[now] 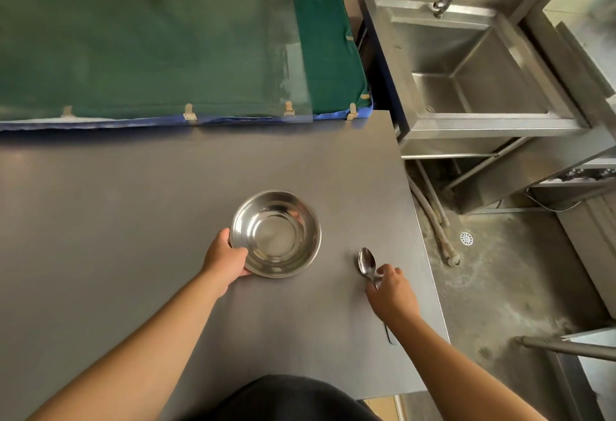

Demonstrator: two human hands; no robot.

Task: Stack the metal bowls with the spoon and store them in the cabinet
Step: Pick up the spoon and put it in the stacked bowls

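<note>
A shiny metal bowl (276, 233) stands upright on the dark grey table (133, 220); it looks like stacked bowls, though I cannot tell how many. My left hand (224, 258) grips its near-left rim. A metal spoon (366, 265) lies to the right of the bowl, near the table's right edge, its bowl end pointing away from me. My right hand (390, 290) closes its fingers on the spoon's handle, most of which is hidden under the hand. No cabinet is in view.
A green padded surface (166, 37) with a blue edge borders the table's far side. A steel sink (466, 67) with a tap stands at the right rear. Concrete floor with a drain (466, 238) lies beyond the table's right edge.
</note>
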